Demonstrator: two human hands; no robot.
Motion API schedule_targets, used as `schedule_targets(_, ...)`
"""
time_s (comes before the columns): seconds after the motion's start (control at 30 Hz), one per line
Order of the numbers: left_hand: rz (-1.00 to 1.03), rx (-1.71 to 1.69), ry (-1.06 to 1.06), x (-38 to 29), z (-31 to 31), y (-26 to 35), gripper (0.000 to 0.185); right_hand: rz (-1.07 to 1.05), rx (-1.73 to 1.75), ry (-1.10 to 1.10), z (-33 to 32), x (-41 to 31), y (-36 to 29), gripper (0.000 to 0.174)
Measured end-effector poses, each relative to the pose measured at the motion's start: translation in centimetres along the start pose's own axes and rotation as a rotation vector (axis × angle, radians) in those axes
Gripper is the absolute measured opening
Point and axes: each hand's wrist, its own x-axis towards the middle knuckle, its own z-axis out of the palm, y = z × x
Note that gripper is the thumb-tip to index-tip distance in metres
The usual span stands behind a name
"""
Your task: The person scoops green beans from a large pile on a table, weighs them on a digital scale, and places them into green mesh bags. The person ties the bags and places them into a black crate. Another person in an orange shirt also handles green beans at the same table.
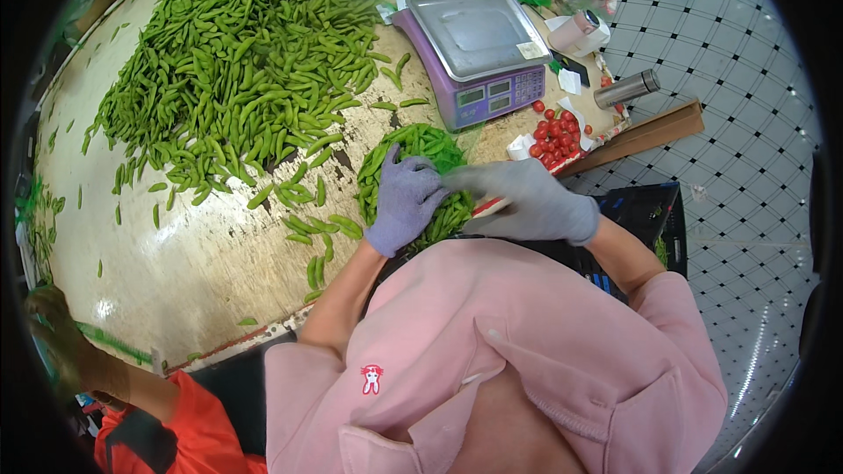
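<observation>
Before me at the table's near edge sits a green mesh bag of edamame pods point(421, 145), bulging and rounded. My left hand point(409, 196), in a purple-grey knit glove, lies over the top of the bag with its fingers curled into the mesh. My right hand point(527, 201), in a grey glove, is motion-blurred. Its fingertips reach the left fingers over the bag's right side; what they hold cannot be made out. A large heap of loose edamame pods point(244, 59) covers the far left, and several stray pods point(323, 225) lie left of the bag.
Beyond the bag stands a purple digital scale point(487, 59) with a bare steel pan. Cherry tomatoes point(556, 135), a steel flask point(625, 89) and a pink bottle point(574, 29) line the right edge. A black crate point(635, 210) is at my right; a co-worker's arm point(125, 378) shows lower left.
</observation>
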Motion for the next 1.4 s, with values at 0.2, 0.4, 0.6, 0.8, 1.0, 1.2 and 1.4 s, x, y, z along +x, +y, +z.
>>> schedule_targets(0.2, 0.023, -0.006, -0.098, 0.5, -0.3, 0.2, 0.009, 0.075, -0.773, -0.146, 3.8, 1.4, 1.7, 0.036)
schedule_targets(0.4, -0.034, -0.118, -0.061, 0.6, -0.9, 1.0, 0.011, -0.141, -0.219, -0.231, 4.8, 0.9, 4.9, 0.013)
schedule_targets(0.6, 0.004, -0.1, -0.001, -0.5, 0.3, -0.5, 0.011, 0.447, 1.23, -0.051, 3.9, 1.1, 2.5, 0.026)
schedule_targets(0.8, 0.023, -0.047, -0.067, 0.2, -0.3, 0.0, 0.009, -0.093, -0.38, 0.16, 3.0, 1.7, 1.8, 0.032)
schedule_targets(1.0, -0.043, -0.098, -0.084, 0.4, -0.8, 0.6, 0.011, 0.323, -0.639, -0.212, 3.3, 1.5, 1.3, 0.024)
schedule_targets(1.2, 0.045, -0.123, -0.005, -0.2, -0.2, -0.3, 0.015, 0.273, 0.773, -0.199, 4.5, 1.0, 5.4, 0.023)
schedule_targets(1.4, 0.047, -0.094, -0.009, 0.2, 0.1, -0.3, 0.011, -0.101, -0.121, 0.18, 3.4, 1.4, 2.3, 0.033)
